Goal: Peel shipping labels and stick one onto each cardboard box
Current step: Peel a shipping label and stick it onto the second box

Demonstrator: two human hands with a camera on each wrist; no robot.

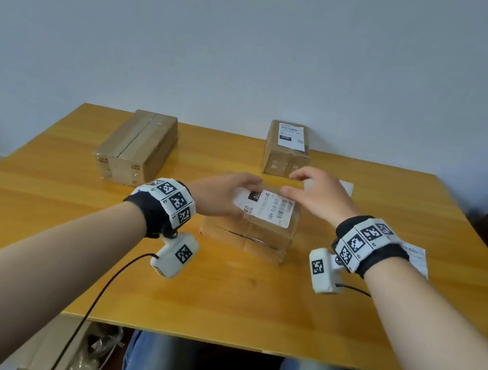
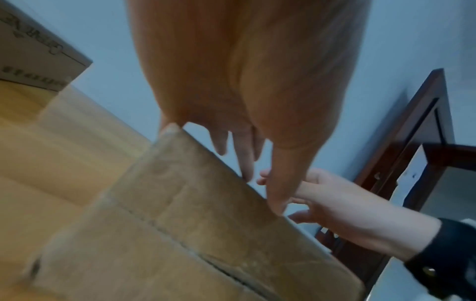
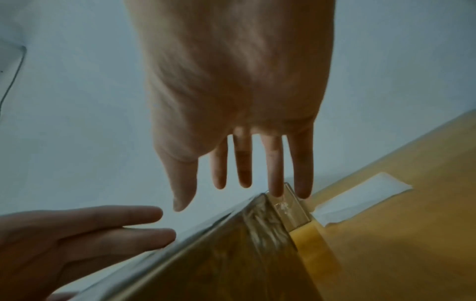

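A taped cardboard box (image 1: 247, 237) stands mid-table with a white shipping label (image 1: 270, 210) on its top. My left hand (image 1: 225, 194) lies flat on the label's left part, its fingers (image 2: 246, 163) straight along the box's (image 2: 206, 224) top edge. Over the box's far right corner (image 3: 260, 203) my right hand (image 1: 315, 192) is spread, fingers (image 3: 243, 163) straight, holding nothing. A second box (image 1: 285, 159) at the back right carries a label (image 1: 291, 134). The long box (image 1: 138, 144) at the back left shows no label.
A white backing paper (image 1: 345, 187) lies on the wooden table (image 1: 37, 215) behind my right hand, also seen as a strip (image 3: 360, 197). Another printed sheet (image 1: 417, 257) lies near the right edge. A dark wooden door frame (image 2: 412, 142) stands to the right.
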